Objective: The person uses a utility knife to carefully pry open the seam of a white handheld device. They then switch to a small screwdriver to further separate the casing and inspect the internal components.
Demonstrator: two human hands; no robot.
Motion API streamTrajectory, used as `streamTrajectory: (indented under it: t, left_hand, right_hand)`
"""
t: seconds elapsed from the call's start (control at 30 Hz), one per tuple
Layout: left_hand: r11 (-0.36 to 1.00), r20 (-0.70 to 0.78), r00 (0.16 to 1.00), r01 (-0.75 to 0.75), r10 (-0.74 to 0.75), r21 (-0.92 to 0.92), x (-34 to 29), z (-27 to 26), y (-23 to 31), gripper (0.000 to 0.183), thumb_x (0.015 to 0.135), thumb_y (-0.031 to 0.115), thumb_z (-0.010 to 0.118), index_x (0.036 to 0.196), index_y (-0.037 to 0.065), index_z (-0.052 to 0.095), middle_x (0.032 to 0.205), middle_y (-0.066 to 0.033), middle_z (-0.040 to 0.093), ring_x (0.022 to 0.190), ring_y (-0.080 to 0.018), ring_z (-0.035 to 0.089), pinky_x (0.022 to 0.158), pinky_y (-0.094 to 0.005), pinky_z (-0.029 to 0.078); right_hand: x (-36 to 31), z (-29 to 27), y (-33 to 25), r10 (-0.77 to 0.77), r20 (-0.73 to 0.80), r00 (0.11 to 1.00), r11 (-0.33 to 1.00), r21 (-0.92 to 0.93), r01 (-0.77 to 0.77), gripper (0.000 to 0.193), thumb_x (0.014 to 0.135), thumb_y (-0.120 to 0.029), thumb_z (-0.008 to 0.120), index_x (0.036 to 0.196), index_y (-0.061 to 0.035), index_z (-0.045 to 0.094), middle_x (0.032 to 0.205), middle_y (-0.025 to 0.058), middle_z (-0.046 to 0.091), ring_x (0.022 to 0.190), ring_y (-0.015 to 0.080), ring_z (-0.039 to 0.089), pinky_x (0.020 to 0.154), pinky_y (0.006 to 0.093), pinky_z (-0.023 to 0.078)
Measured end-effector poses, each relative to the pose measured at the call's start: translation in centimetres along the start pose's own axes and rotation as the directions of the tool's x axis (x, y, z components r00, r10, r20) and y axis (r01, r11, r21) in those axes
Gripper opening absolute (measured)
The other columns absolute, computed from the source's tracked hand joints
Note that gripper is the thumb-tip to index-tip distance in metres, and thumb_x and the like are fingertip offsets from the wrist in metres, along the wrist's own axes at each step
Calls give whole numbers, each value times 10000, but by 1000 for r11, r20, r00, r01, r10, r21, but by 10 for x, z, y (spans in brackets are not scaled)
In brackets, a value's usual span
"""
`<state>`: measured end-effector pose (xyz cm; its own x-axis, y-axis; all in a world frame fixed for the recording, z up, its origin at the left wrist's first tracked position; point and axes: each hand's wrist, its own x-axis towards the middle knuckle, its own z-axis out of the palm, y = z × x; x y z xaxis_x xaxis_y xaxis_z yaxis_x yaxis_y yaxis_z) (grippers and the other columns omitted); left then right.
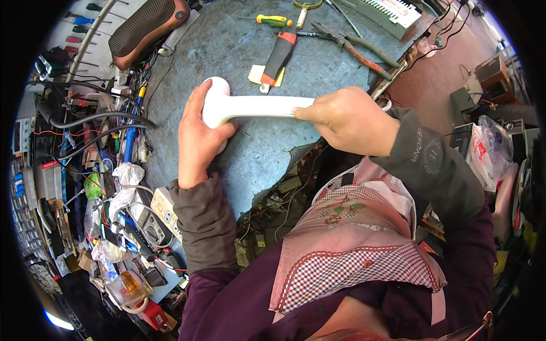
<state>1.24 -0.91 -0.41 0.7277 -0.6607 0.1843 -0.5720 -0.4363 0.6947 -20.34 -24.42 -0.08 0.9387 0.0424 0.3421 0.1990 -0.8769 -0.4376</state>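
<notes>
A white hammer-shaped handheld massager (256, 106) lies crosswise between my hands over the blue worktop. My left hand (199, 133) wraps round its wide rounded head, with fingers behind it and the thumb below where the head meets the handle. At the other end, my right hand (350, 120) grips the handle, index finger and thumb pressed near a small dark mark on it. That end is hidden inside the right hand. Beyond the handle, a black and red tool (280, 57) lies on a piece of yellow paper (257, 74).
On the blue worktop (187, 62) lie a yellow-green screwdriver (274, 21), red-handled pliers (364, 57) and a magnifying glass (302, 14). A brown padded device (147, 31) stands far left. Cables, a multimeter (152, 224) and bags crowd the left. The worktop's near edge is ragged.
</notes>
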Motion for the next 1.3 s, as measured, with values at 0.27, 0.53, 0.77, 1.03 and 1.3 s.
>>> streamTrajectory:
  t: [0.27,0.53,0.77,1.03,1.3]
  left_hand:
    - [999,4,1000,22,-22,-38,-2,-1,1,873,648,36,823,1489,42,590,1498,-190,618,1371,-331,618,1147,-386,476]
    - [999,11,1000,13,-12,-47,-1,0,2,858,663,31,818,1489,30,584,1480,-183,630,1358,-317,625,1133,-377,482]
    - [996,15,1000,18,-17,-83,-2,-2,2,856,669,33,821,1490,26,580,1470,-178,632,1343,-314,632,1124,-371,486]
    - [999,10,1000,15,-15,-48,-1,1,0,875,653,28,830,1492,32,581,1493,-186,618,1359,-326,622,1132,-380,482]
    - [998,17,999,52,-51,-45,-3,-2,5,876,661,15,830,1498,38,574,1507,-188,606,1374,-334,612,1150,-382,467]
  right_hand:
    - [23,-17,-24,16,217,976,964,-261,42,264,812,-51,680,1060,-17,765,754,151,699,679,363,702,647,477,573]
    - [-7,22,-55,113,-70,991,895,-427,-132,354,867,-128,654,1191,-30,758,774,63,667,599,214,700,515,350,541]
    - [-11,34,-61,148,-165,975,909,-365,-199,410,848,-66,658,1244,-45,760,755,72,616,572,244,651,525,377,523]
    - [20,-8,-12,-38,142,989,982,-180,64,233,828,-96,682,1041,-58,772,747,133,713,680,341,722,612,466,581]
    - [-10,39,-53,79,-178,981,901,-408,-146,415,864,-138,651,1252,-38,756,757,29,579,565,174,624,495,331,484]
